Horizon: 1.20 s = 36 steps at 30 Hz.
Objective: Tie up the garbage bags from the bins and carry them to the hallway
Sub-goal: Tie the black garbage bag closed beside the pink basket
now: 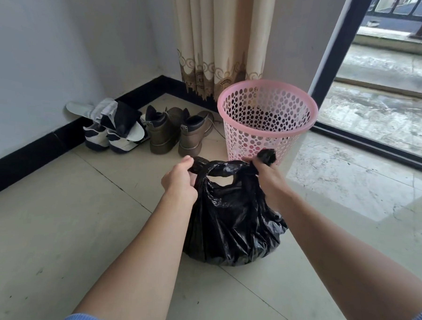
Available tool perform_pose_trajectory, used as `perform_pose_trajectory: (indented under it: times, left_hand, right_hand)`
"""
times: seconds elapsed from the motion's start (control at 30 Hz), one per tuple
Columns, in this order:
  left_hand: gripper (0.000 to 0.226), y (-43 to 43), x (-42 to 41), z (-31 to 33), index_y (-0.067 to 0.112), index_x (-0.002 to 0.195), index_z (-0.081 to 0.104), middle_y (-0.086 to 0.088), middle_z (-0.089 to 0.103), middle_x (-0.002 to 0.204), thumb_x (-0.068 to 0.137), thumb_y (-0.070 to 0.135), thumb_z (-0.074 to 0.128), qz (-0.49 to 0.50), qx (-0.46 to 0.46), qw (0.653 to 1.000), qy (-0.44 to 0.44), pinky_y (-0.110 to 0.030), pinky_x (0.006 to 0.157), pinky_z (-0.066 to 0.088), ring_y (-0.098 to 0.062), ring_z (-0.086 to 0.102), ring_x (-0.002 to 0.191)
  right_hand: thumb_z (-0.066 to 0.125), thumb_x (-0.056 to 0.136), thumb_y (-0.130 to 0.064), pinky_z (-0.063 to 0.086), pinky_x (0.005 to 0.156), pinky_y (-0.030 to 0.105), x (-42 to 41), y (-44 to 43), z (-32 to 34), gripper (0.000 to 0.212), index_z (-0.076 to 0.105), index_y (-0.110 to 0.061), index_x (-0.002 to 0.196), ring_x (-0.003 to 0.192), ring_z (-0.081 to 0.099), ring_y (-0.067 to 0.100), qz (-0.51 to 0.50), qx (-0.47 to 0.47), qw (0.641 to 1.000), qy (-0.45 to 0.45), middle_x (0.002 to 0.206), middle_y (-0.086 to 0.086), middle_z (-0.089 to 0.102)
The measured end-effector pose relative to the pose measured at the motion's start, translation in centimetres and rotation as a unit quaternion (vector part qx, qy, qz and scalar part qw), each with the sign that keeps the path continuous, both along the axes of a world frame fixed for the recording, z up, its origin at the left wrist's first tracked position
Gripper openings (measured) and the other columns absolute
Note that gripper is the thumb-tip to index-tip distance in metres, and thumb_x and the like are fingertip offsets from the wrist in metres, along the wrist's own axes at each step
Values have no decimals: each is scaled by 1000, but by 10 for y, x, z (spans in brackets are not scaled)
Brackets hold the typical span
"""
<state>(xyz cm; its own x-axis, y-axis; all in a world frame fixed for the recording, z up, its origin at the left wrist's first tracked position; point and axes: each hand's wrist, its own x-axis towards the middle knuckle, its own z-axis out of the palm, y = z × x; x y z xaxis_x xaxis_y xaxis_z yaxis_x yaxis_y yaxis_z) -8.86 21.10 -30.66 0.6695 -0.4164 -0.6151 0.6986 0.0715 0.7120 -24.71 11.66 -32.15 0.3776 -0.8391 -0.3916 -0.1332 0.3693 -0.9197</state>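
Standing beyond the bag: bin, boots.

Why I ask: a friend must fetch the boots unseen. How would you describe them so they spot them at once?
Find the cream curtain in the room's corner and the pink perforated bin before it. Just left of the bin stands the pair of boots. They are brown and ankle-high with dark collars, unlike the white-and-navy sneakers further left.
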Motion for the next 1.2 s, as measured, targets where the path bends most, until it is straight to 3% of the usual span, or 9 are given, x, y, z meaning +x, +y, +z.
perform_pose_trajectory:
  times: [0.1,0.17,0.3,0.47,0.53,0.8,0.97,1.07,1.2]
  left_hand:
    - [11,5,13,5,5,90,53,-18,60,93,93,0,43,37,-107,990,81,-46,86,54,-27,64,70]
    - [17,7,14,7,5,85,45,-16,49,79,92,-3,32,61,-104,989,80,-43,71,54,-24,53,58]
    - [9,10,4,-5,9,85,52,-9,51,74,84,12,44,-15,134,965,-225,-29,53,35,-26,44,60]
    - [42,15,-16,-17,15,68,56,-6,62,73,94,43,38,-323,319,597,-662,-32,63,39,-30,55,71]
    - [59,19,-16,-23,11,54,50,-4,59,62,93,53,36,-352,347,546,-676,-33,63,40,-30,56,67]
    - [65,40,-4,-47,12,46,29,3,33,45,84,60,53,-411,369,617,-560,-30,53,29,-25,42,52]
    - [45,29,-1,-48,17,54,47,4,31,50,78,47,72,-465,252,740,-415,-30,57,24,-17,33,53]
    - [33,25,-3,-48,13,64,58,2,40,52,81,37,72,-449,230,757,-415,-29,56,26,-16,36,52]
    - [36,20,-8,-50,15,57,56,0,57,53,85,32,69,-399,231,775,-432,-27,57,34,-16,46,51]
  right_hand:
    - [43,103,-36,56,87,40,-8,-5,9,38,71,-12,110,102,68,23,-116,123,981,-92,107,9,73]
    - [41,104,-33,56,79,38,-14,-9,11,35,66,-9,101,97,72,23,-174,172,960,-139,102,10,76]
    - [35,105,-26,56,70,41,-16,-11,10,36,47,-11,75,81,68,26,-263,243,896,-261,68,8,63]
    - [34,105,-28,31,42,23,-23,-18,10,46,32,-18,61,36,22,12,-310,257,871,-281,43,-4,25]
    - [35,104,-27,18,37,22,-32,-27,8,44,31,-18,61,36,18,11,-332,247,877,-244,44,-5,24]
    - [40,101,-25,25,36,19,-68,-46,-16,38,35,-17,64,33,25,11,-402,200,886,-121,44,-3,32]
    - [44,92,-64,48,90,43,-60,-32,-12,65,57,-5,115,102,60,28,-143,24,984,99,110,14,63]
    - [59,80,-69,41,106,50,-53,-12,-20,84,43,-13,141,128,50,33,-2,101,986,135,140,11,50]
    - [70,80,-45,49,99,52,-37,-4,-27,67,44,-11,132,119,56,31,-202,246,948,8,133,11,54]
